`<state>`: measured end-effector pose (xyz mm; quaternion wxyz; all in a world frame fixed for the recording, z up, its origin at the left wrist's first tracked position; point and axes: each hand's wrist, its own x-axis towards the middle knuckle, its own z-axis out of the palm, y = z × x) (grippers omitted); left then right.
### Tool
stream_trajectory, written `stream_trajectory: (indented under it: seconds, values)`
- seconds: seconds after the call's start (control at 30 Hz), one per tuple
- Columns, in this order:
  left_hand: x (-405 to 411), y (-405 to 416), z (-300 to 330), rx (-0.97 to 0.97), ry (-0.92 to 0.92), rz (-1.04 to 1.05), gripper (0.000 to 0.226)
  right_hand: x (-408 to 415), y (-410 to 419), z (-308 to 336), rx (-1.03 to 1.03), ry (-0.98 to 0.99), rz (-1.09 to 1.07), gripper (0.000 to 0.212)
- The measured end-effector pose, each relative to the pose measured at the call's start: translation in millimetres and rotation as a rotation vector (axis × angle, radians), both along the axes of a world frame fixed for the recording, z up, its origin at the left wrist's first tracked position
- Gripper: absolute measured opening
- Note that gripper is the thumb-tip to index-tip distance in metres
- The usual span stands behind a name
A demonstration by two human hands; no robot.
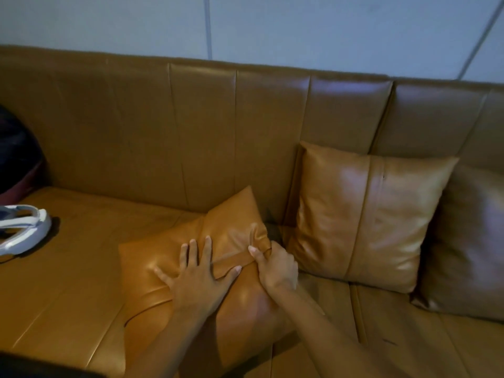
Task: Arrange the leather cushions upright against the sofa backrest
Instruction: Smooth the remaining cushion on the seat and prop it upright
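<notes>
Here left hand (200, 279) splayed flat on cushion (218, 268); right hand (275, 266) apparently clenching its edge.

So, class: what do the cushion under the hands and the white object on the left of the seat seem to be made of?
Cushion: tan leather or faux leather, semi-gloss; it shows soft sheen and creases where the right hand pinches it. White object: probably hard plastic, smooth and matte-looking; too blurred to be sure.

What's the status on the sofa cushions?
Left hand flat on flat cushion; right hand gripping its edge. Second cushion upright against backrest. Nothing blocking.
</notes>
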<state>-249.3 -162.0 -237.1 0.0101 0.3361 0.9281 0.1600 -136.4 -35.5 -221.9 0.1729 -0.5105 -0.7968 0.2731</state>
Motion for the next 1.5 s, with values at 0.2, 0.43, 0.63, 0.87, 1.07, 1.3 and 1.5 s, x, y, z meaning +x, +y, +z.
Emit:
stream_trajectory:
  seconds: [0.2,0.43,0.63,0.87,1.07,1.3,1.5]
  values:
    - [-13,-8,39,0.298,-0.151,0.189,0.108,-37,-1,79,0.339,0.059,0.213,0.045]
    - [-19,29,82,0.707,-0.302,0.289,0.118,-76,28,185,0.719,-0.026,0.621,0.032]
    - [-21,70,95,0.899,-0.387,0.244,0.131,-91,58,208,0.979,-0.253,0.731,0.027]
    - [-28,103,82,0.935,-0.316,0.118,0.128,-90,104,178,1.095,-0.219,0.684,0.034]
    - [-48,121,82,0.982,-0.271,0.095,0.126,-106,126,175,1.142,-0.141,0.674,0.034]
    - [-49,127,34,0.843,-0.239,0.037,0.13,-118,137,136,1.1,-0.172,0.603,0.053]
    - [-24,120,-8,0.596,-0.293,-0.008,0.142,-113,136,111,1.023,-0.16,0.444,0.07]
